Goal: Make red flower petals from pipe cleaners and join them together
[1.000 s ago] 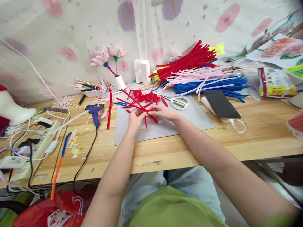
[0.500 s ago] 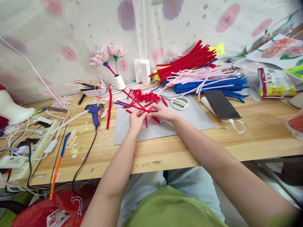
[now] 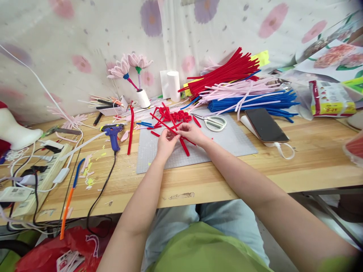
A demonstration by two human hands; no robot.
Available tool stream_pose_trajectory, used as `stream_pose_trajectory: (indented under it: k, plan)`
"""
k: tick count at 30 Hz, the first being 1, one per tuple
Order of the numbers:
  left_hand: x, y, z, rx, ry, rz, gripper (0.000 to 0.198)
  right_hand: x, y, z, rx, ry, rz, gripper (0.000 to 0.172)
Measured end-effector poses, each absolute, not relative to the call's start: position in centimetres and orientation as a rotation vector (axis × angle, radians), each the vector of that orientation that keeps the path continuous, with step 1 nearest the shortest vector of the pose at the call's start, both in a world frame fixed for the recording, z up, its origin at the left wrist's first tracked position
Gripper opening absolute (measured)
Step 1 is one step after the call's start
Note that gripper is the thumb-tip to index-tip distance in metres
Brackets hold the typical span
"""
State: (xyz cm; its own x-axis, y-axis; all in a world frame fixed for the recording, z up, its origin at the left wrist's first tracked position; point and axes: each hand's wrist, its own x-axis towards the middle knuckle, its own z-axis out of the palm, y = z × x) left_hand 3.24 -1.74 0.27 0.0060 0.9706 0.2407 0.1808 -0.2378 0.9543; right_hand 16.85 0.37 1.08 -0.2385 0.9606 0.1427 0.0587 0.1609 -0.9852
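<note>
Crossed red pipe cleaners are pinched where they meet, between the fingertips of my left hand and my right hand. Their ends stick out beyond my fingers, away from me and toward me. Below them lies a grey cutting mat. Just past my hands sits a cluster of curled red pipe-cleaner pieces. White-handled scissors rest on the mat to the right. Short blue pieces and a longer red strip lie to the left.
Bundles of red, pink and blue pipe cleaners lie at the back right, near a phone. A purple glue gun and a cabled power strip are left. Pink flowers stand in a white holder.
The red pipe cleaners have turned between my fingers; their ends now point more toward and away from me. My hands have stayed in nearly the same place.
</note>
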Motion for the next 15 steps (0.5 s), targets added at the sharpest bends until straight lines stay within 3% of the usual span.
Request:
stream_pose_trajectory:
  k: [9, 15]
  plan:
    - [3.04, -0.93, -0.61, 1.544, 1.231, 1.446, 0.018, 16.59, 0.66, 1.33, -0.979, -1.590, 1.129, 0.016]
    - [3.48, -1.11, -0.33, 1.533, 1.186, 1.562, 0.018, 16.38, 1.24, 0.68, -1.060, -1.341, 1.169, 0.016]
